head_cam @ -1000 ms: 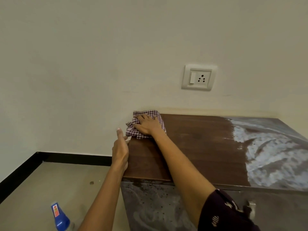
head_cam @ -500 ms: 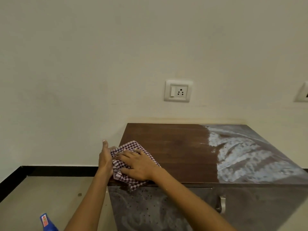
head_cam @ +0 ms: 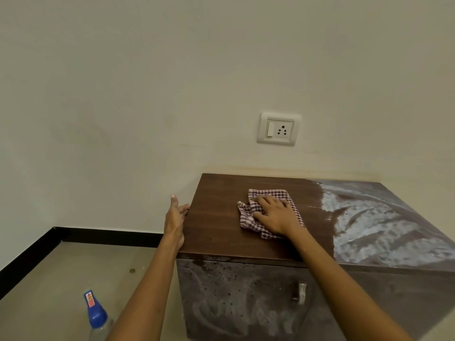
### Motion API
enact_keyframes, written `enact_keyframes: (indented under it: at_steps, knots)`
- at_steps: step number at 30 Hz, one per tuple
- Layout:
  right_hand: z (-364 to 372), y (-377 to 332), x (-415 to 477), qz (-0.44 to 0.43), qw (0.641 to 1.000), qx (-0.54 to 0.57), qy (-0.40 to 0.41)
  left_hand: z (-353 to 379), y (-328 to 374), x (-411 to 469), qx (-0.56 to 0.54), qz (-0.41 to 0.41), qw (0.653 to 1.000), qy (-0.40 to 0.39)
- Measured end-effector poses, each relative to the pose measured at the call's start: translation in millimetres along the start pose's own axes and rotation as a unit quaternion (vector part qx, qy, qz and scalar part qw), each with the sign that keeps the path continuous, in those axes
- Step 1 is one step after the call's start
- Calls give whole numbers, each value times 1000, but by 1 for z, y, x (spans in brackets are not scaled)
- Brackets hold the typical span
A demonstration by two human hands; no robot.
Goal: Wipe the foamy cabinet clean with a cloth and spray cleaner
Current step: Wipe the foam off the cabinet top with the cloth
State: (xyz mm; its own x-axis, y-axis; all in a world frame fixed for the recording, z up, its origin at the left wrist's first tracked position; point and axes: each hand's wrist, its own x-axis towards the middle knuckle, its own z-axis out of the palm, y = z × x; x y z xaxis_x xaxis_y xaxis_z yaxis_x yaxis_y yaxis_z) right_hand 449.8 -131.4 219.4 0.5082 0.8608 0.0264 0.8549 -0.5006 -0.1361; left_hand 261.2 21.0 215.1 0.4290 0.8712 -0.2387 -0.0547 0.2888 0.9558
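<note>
Cabinet (head_cam: 221, 232) top: dark wood-grain, semi-matt w/ foam (head_cam: 376, 230); cloth (head_cam: 268, 194) woven checked.

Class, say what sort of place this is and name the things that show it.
Probably a plain room in a home: a wall socket plate, black skirting, and a low wooden cabinet.

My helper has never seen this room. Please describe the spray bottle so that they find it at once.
Start at the brown cabinet against the wall. On the floor beside its wiped end, near the view's bottom left corner, stands the spray bottle. Only it has a blue top with an orange label.
</note>
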Motion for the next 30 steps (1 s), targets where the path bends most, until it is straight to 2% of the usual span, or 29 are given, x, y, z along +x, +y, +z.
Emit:
enact_keyframes:
  at_steps: [2,7,9,12,14,17,20,22,24,26,28,30]
  knots:
    - [6,-30,14,-18,1000,3,-10,-5,-2,4,-35,-11,999,-4]
    - [20,-122,0,-209,978,13,-20,-21,-3,7,-136,-92,985,-45]
    - [24,-134,-15,-270,963,5,-15,-26,1,0,-114,-113,985,-70]
    - [19,-112,-37,-327,945,4,-9,-29,6,-5,-59,-110,989,-75]
    - [13,-81,-53,-327,945,5,-15,-20,7,-10,-36,-42,998,-39]
    - [5,-22,-72,-236,971,8,-26,11,9,-35,-3,97,995,8]
    - [-2,27,-74,-82,996,-1,-22,52,3,-65,65,173,981,-57]
    - [-2,32,-65,-23,1000,-5,0,77,-9,-77,134,207,965,-90]
    - [0,21,-63,-18,1000,-7,11,96,-23,-84,213,276,933,-94]
    - [2,13,-77,-61,998,-11,9,107,-35,-88,281,351,889,-86]
    - [3,28,-103,-109,994,-21,15,114,-42,-89,343,410,842,-76]
    - [0,62,-126,-105,994,-18,29,121,-45,-89,391,443,803,-72]
